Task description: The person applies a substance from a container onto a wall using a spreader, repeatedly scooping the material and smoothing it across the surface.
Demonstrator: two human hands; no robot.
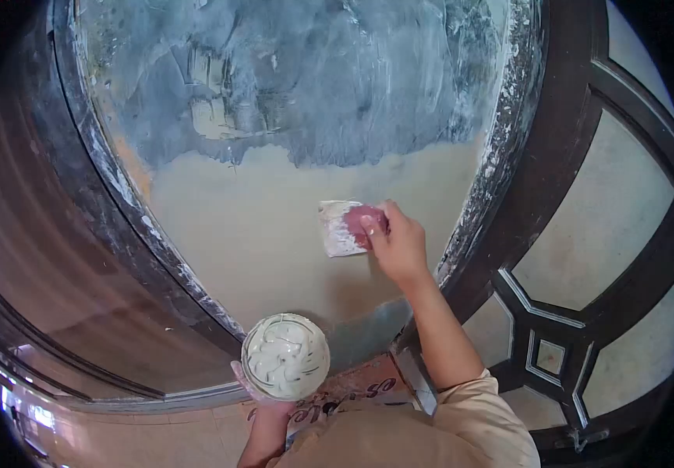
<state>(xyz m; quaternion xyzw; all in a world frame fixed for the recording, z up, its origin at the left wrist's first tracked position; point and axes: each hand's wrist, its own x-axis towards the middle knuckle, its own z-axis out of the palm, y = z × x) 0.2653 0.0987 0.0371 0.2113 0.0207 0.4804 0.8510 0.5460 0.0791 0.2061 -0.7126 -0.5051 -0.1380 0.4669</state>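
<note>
My right hand point(401, 243) grips a red scraper point(362, 226) whose blade side is smeared with white paste. The scraper is in front of a wall panel point(235, 218), over its smooth cream-coloured coat. Above that coat the panel is blue-grey and streaked, with a few pale patches. Lower down, my left hand point(263, 396) holds a round tub point(286, 357) of white paste from beneath and the side. Part of that hand is hidden by the tub.
Dark frame strips spattered with white point(500, 140) border the panel on both sides. A dark door with pale panels point(598, 210) stands at the right. Brown glossy panelling point(79, 273) is at the left. Below are a tiled floor point(157, 437) and a lettered mat point(368, 382).
</note>
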